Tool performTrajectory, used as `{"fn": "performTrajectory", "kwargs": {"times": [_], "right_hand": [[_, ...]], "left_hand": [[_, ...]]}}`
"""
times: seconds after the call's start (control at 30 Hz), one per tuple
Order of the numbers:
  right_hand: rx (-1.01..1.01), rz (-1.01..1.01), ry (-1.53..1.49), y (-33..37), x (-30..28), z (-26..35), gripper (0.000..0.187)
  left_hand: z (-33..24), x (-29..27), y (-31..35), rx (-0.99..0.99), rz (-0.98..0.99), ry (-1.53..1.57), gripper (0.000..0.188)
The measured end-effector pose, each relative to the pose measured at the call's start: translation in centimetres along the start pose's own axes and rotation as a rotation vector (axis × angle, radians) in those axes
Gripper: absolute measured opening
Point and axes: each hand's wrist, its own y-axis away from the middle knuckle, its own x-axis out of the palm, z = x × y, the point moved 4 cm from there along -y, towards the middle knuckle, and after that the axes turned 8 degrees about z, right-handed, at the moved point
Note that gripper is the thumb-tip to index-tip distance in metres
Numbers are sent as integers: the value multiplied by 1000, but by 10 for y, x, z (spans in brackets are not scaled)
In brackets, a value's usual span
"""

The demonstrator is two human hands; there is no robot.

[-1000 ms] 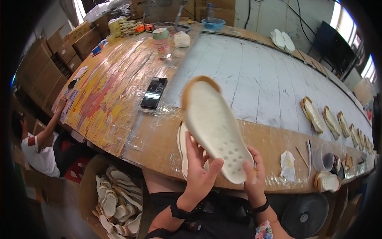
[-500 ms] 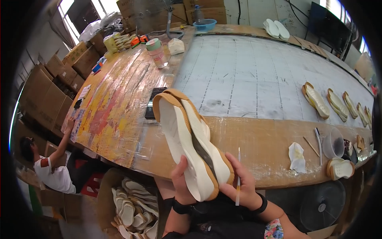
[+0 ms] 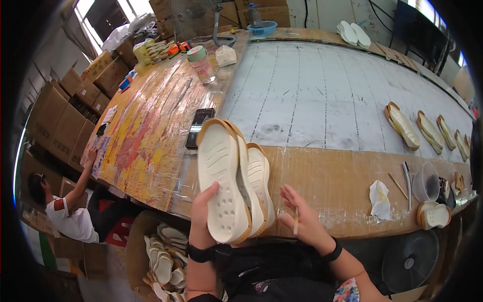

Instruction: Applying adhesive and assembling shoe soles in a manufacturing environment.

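The left hand (image 3: 203, 214) grips a pair of cream, tan-edged shoe soles (image 3: 216, 176) at the cardboard-covered worktop (image 3: 327, 196); the right hand (image 3: 308, 226) loosely holds a slim pale stick (image 3: 296, 221), fingers partly spread. Likely sole preparation; the next move calls for steady left support.

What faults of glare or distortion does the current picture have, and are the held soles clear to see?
Head view: fisheye distortion bends the near edge of the table, and the corners go black; head view: the window is burnt out to white, and glare streaks the table's left part; head view: the soles in the left hand look clear, the front one's holes distinct.
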Motion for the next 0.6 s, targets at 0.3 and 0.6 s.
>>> {"fn": "performTrajectory", "kwargs": {"times": [0.3,0.6], "right_hand": [[107,123,-43,-29,35,-28,75],[-194,284,294,-25,59,39,72]], "left_hand": [[35,-66,-14,-167,36,23,45],[66,-102,37,37,298,539,60]]}}
